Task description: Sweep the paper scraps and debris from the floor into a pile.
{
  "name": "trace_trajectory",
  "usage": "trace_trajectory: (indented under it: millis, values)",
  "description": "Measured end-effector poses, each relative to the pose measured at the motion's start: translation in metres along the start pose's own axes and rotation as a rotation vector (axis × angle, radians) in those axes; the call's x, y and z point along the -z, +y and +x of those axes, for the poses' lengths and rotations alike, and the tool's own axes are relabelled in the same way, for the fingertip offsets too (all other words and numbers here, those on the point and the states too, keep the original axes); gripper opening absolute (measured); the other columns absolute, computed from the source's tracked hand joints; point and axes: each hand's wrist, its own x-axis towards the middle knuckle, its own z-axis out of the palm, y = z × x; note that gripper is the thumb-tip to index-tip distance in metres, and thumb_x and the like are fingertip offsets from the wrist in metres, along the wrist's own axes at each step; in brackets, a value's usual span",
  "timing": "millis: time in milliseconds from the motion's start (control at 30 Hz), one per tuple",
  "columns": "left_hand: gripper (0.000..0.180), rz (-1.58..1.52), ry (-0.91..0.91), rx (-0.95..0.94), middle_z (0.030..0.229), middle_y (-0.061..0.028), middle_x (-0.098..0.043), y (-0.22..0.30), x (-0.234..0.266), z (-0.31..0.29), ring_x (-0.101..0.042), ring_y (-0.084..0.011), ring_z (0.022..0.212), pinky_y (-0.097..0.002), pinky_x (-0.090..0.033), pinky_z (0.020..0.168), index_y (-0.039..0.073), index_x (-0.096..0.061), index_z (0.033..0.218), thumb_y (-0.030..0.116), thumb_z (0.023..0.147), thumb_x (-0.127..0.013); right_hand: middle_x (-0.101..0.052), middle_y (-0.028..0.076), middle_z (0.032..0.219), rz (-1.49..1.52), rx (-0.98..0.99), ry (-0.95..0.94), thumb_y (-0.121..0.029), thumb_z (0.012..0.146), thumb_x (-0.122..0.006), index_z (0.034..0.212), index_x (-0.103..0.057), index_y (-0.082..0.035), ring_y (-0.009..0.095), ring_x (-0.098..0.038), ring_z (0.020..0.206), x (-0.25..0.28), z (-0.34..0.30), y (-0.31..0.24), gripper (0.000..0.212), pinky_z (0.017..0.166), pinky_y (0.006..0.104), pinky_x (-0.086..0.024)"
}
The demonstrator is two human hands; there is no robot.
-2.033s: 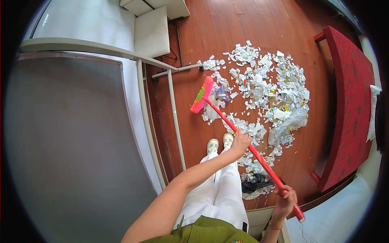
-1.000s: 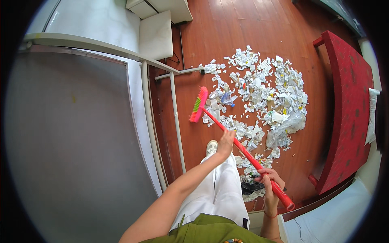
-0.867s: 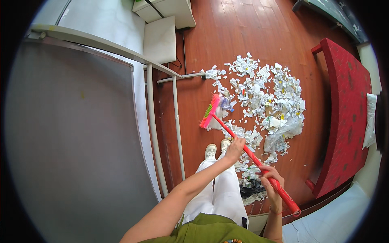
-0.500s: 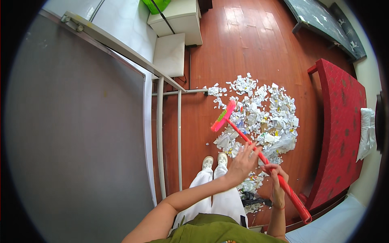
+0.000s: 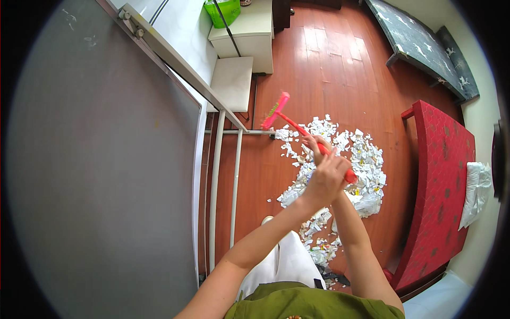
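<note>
A red-handled broom (image 5: 291,122) with a pink head and green bristles is raised, its head up and left, near the metal frame's foot. My right hand (image 5: 317,145) is closed around the middle of the handle. Close to the handle's end, my left hand (image 5: 328,178) has its fingers wrapped on it, partly covering my right wrist. Beneath and beyond my hands lies a large spread of torn white paper scraps (image 5: 366,159), with a few yellow bits. A clear plastic bag (image 5: 366,204) lies at its right edge, and more scraps trail toward my feet.
A big grey panel in a metal frame (image 5: 218,186) stands at my left. Beyond it are a white stool (image 5: 232,85) and a white cabinet (image 5: 249,40) bearing a green bag (image 5: 226,13). A red patterned bench (image 5: 443,181) runs along the right; a dark patterned one (image 5: 419,40) stands farther off.
The broom has swung forward and to the left, away from my body. My right hand has moved up the handle past my left, which has gone toward the handle's end.
</note>
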Motion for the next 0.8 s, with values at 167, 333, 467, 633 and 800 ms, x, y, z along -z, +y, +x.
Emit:
trace_trajectory:
  millis: [167,333,467,633,800]
  values:
    - [0.023,0.031,-0.015,0.041,0.098,-0.0188,-0.061,-0.048,-0.019,-0.008,-0.061,-0.0432,0.102,-0.0493,-0.053,0.086,0.001,-0.055,0.097,0.003,0.078,-0.069,-0.066,0.006,0.086,-0.232,0.036,-0.015,-0.013,0.097,-0.066,0.095,-0.064,-0.002,0.012,-0.062,0.082,0.005,0.009,0.051,0.012,0.074,0.0280,-0.051]
    - [0.018,-0.146,-0.025,0.084,0.095,-0.0190,-0.061,-0.035,-0.019,-0.016,-0.064,-0.0422,0.086,-0.0478,-0.053,0.071,0.003,-0.054,0.099,0.008,0.088,-0.068,-0.059,0.006,0.075,-0.512,0.368,-0.015,-0.008,0.091,-0.071,0.096,-0.061,-0.005,0.018,-0.054,0.064,0.040,0.006,0.062,0.012,0.057,0.0348,-0.043]
    - [0.019,-0.169,0.031,0.098,0.093,-0.0196,-0.062,-0.015,0.000,-0.020,-0.064,-0.0432,0.081,-0.0463,-0.053,0.070,0.004,-0.054,0.101,0.009,0.089,-0.068,-0.054,0.009,0.072,-0.635,0.303,-0.179,-0.006,0.089,-0.071,0.078,-0.056,0.003,0.018,-0.050,0.063,0.027,-0.001,-0.007,0.021,0.056,0.0351,-0.040]
    - [0.025,-0.320,-0.085,0.117,0.092,-0.0192,-0.060,0.051,0.019,-0.005,-0.064,-0.0434,0.089,-0.0467,-0.054,0.075,0.003,-0.052,0.104,0.003,0.085,-0.069,-0.056,0.008,0.072,-0.716,0.196,-0.063,-0.005,0.091,-0.068,0.076,-0.057,0.002,0.015,-0.050,0.064,0.063,-0.040,-0.053,0.020,0.055,0.0325,-0.037]
    - [0.026,-0.315,-0.209,0.032,0.099,-0.0180,-0.059,0.081,0.018,-0.002,-0.060,-0.0452,0.104,-0.0503,-0.051,0.088,0.002,-0.051,0.101,-0.001,0.081,-0.068,-0.062,0.008,0.074,-0.522,0.117,0.109,-0.008,0.092,-0.067,0.076,-0.066,0.000,0.014,-0.052,0.065,0.068,-0.062,-0.050,0.018,0.060,0.0302,-0.041]
